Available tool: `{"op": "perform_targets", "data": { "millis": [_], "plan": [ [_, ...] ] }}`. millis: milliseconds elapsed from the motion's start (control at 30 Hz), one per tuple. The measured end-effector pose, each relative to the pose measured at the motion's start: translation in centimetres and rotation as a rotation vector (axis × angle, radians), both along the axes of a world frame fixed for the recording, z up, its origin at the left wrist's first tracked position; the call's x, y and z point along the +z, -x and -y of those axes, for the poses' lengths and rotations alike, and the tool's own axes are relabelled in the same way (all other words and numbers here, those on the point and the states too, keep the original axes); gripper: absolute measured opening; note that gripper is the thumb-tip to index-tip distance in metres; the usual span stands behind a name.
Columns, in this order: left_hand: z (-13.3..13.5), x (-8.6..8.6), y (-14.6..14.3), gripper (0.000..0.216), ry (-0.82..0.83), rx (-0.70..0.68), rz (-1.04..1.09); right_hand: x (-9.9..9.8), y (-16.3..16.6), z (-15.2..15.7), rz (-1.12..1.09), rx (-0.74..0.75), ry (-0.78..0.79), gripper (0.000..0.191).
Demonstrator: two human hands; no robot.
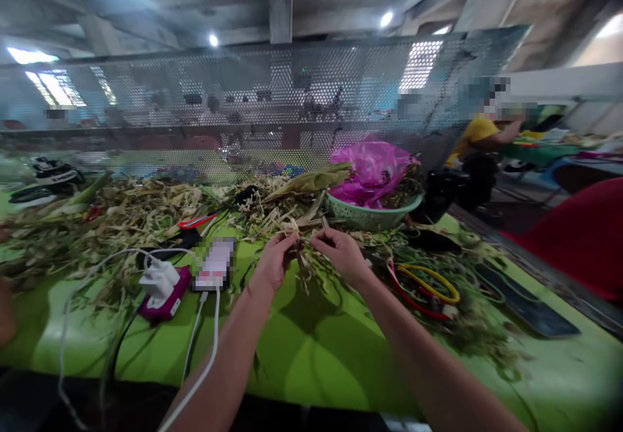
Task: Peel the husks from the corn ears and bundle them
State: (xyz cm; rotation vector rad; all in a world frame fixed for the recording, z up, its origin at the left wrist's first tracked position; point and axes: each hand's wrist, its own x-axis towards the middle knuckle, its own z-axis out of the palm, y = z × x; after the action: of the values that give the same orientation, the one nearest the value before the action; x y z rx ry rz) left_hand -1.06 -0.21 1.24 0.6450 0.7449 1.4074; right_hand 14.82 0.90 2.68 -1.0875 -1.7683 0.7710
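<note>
My left hand (273, 260) and my right hand (341, 253) are both raised over the green table (311, 348), fingers pinched on a small bundle of dry straw-like plant strips (302, 250) held between them. Loose ends of the strips hang down below the hands. A long heap of the same dried husks and leaves (146, 205) runs across the table behind them.
A green basket (370, 215) with a pink plastic bag (372, 166) stands behind my right hand. At left lie a phone (214, 264), a purple power strip with white chargers (160, 286) and cables. Red and yellow rings (428, 286) lie right. A perforated screen (272, 88) backs the table; another person (479, 140) sits far right.
</note>
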Motion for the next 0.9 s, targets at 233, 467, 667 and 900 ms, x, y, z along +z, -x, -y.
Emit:
{"op": "perform_targets", "data": {
  "millis": [233,467,667,900],
  "plan": [
    [-0.6,-0.6,0.1,0.035,0.003,0.135,0.046,-1.0,1.3,0.0,-0.071,0.042,0.100,0.029],
    [-0.8,-0.4,0.7,0.032,-0.070,0.166,0.040,-1.9,2.7,0.8,0.007,0.122,0.141,0.020],
    [-0.5,-0.3,0.4,0.020,0.079,0.128,0.083,-1.6,2.4,0.8,0.445,-0.051,-0.116,0.008],
    [0.4,1.4,1.2,0.016,0.138,0.049,0.162,-1.3,1.1,-0.4,0.434,0.029,-0.213,0.013]
  ]
}}
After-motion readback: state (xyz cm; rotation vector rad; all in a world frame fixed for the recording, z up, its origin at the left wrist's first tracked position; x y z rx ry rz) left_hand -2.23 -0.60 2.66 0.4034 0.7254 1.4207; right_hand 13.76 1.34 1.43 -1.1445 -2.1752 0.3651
